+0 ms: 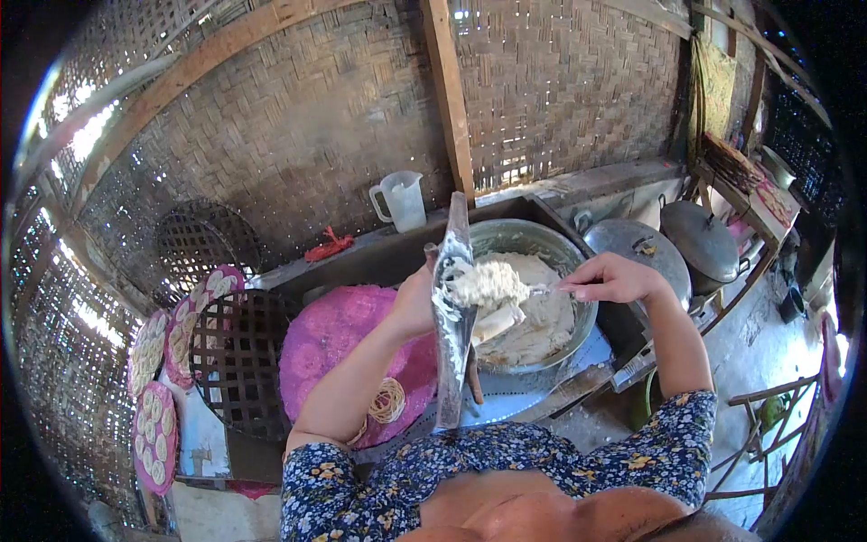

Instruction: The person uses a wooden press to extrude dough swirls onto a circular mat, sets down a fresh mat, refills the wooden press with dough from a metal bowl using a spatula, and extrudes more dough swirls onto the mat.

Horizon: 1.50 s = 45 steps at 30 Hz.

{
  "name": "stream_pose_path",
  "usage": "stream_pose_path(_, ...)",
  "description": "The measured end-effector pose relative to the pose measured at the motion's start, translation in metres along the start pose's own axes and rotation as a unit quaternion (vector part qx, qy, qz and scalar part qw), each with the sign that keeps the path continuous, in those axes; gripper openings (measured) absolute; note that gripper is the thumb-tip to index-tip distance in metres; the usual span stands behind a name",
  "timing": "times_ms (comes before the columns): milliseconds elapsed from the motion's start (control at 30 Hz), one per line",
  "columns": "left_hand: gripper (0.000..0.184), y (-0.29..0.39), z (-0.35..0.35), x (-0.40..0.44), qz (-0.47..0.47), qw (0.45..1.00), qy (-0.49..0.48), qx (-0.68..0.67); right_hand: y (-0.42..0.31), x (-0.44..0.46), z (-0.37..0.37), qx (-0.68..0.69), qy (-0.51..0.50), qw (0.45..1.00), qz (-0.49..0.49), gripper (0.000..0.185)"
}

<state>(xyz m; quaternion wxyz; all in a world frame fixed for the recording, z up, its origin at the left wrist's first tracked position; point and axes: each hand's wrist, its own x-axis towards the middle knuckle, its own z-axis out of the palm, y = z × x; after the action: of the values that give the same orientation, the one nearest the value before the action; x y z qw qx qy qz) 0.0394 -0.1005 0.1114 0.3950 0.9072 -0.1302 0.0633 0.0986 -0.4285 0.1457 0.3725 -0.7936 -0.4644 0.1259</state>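
My left hand (414, 303) is closed round the side of a long, dough-smeared wooden press (450, 343), partly hidden behind it. The press is upright in my view, its lower end near my chest. A lump of pale, sticky dough (492, 284) sits at its middle. My right hand (614, 278) pinches the thin handle of a spoon (542, 290), whose bowl is hidden by the dough. Beneath is a large metal basin (587, 321) holding more dough (533, 334). Left of the press, a pink round mat (316, 339) bears a coil of thin pale dough strands (388, 400).
A translucent jug (404, 200) and a red plastic bag (329, 245) sit on the ledge behind. Lidded pots (700, 239) stand right of the basin. At left are a dark lattice basket (239, 361) and pink mats with dough coils (156, 434). A woven wall (361, 108) rises behind.
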Motion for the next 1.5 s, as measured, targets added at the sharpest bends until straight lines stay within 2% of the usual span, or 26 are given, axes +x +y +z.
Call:
stream_pose_path(67, 0.053, 0.018, -0.001, -0.002, 0.009, 0.998, 0.005, 0.06, -0.026, 0.004, -0.019, -0.15, -0.009, 0.989, -0.004, 0.033)
stream_pose_path(100, 0.053, 0.022, 0.002, 0.001, 0.012, 0.995, -0.008, 0.096, -0.046, 0.004, -0.029, -0.279, 0.027, 0.96, 0.02, 0.032)
stream_pose_path(167, 0.052, 0.028, 0.011, 0.005, 0.012, 0.985, -0.034, 0.166, -0.081, 0.013, -0.036, -0.4, 0.029, 0.916, 0.02, 0.033)
stream_pose_path(233, 0.052, 0.032, 0.012, 0.005, -0.003, 0.985, -0.041, 0.165, -0.111, 0.029, -0.024, -0.488, 0.024, 0.872, 0.018, 0.039)
stream_pose_path(333, 0.048, 0.026, 0.018, 0.01, -0.028, 0.992, -0.019, 0.124, -0.11, 0.051, 0.004, -0.584, 0.083, 0.797, -0.131, 0.031)
stream_pose_path(400, 0.046, 0.013, 0.02, 0.016, -0.04, 0.996, -0.003, 0.076, -0.118, 0.056, 0.027, -0.65, 0.118, 0.72, -0.212, 0.024)
stream_pose_path(433, 0.057, 0.007, 0.012, 0.015, -0.057, 0.994, -0.043, 0.087, -0.123, 0.059, 0.04, -0.682, 0.133, 0.674, -0.251, 0.021)
stream_pose_path(533, 0.059, -0.007, 0.01, 0.008, -0.093, 0.994, -0.041, 0.045, -0.109, 0.051, 0.049, -0.616, 0.205, 0.678, -0.345, 0.014)
stream_pose_path(600, 0.041, -0.054, 0.02, 0.016, -0.099, 0.983, -0.023, -0.154, -0.106, 0.043, 0.034, -0.576, 0.246, 0.707, -0.329, 0.013)
stream_pose_path(633, 0.042, -0.065, 0.016, 0.015, -0.093, 0.974, -0.028, -0.203, -0.115, 0.032, 0.021, -0.551, 0.265, 0.73, -0.305, 0.012)
stream_pose_path(667, 0.04, -0.075, 0.016, 0.018, -0.075, 0.981, -0.023, -0.179, -0.118, 0.021, 0.009, -0.551, 0.275, 0.749, -0.244, 0.014)
stream_pose_path(733, 0.036, -0.095, 0.015, 0.023, -0.042, 0.991, -0.01, -0.129, -0.126, 0.01, -0.009, -0.537, 0.349, 0.737, -0.218, 0.019)
stream_pose_path(800, 0.036, -0.05, 0.011, 0.013, -0.051, 0.996, -0.004, 0.067, -0.123, 0.022, -0.006, -0.528, 0.334, 0.743, -0.241, 0.021)
stream_pose_path(833, 0.041, -0.022, 0.012, 0.009, -0.094, 0.991, 0.011, 0.094, -0.122, 0.025, -0.005, -0.524, 0.328, 0.745, -0.25, 0.023)
stream_pose_path(900, 0.047, -0.052, 0.02, 0.019, -0.09, 0.99, -0.012, -0.104, -0.123, 0.024, -0.007, -0.528, 0.288, 0.763, -0.236, 0.022)
stream_pose_path(967, 0.053, -0.049, 0.013, 0.018, 0.005, 1.0, -0.007, 0.012, -0.124, 0.023, -0.008, -0.537, 0.25, 0.772, -0.23, 0.017)
stream_pose_path(1100, 0.054, -0.01, 0.016, 0.014, -0.027, 0.982, -0.042, 0.183, -0.111, 0.043, 0.016, -0.54, 0.215, 0.772, -0.257, 0.012)
stream_pose_path(1200, 0.054, 0.008, 0.016, 0.012, -0.075, 0.981, -0.048, 0.172, -0.1, 0.062, 0.04, -0.562, 0.18, 0.75, -0.298, 0.019)
stream_pose_path(1233, 0.05, 0.004, 0.016, 0.011, -0.075, 0.981, -0.044, 0.176, -0.099, 0.063, 0.041, -0.567, 0.178, 0.747, -0.298, 0.02)
stream_pose_path(1333, 0.048, -0.031, 0.014, 0.013, -0.071, 0.996, -0.016, 0.056, -0.099, 0.049, 0.032, -0.52, 0.232, 0.777, -0.266, 0.024)
stream_pose_path(1367, 0.045, -0.015, -0.004, 0.008, -0.047, 0.991, -0.04, 0.117, -0.11, 0.036, 0.026, -0.512, 0.246, 0.795, -0.214, 0.016)
stream_pose_path(1433, 0.041, -0.059, -0.008, 0.017, -0.016, 0.999, -0.027, 0.042, -0.09, 0.02, 0.019, -0.462, 0.342, 0.802, -0.162, 0.02)
stream_pose_path(1467, 0.032, -0.066, -0.003, 0.018, -0.023, 0.996, 0.005, -0.083, -0.08, 0.017, 0.023, -0.433, 0.386, 0.804, -0.134, 0.022)
stream_pose_path(1500, 0.033, -0.072, 0.002, 0.019, -0.022, 0.978, 0.038, -0.206, -0.07, 0.021, 0.037, -0.364, 0.443, 0.814, -0.098, 0.022)
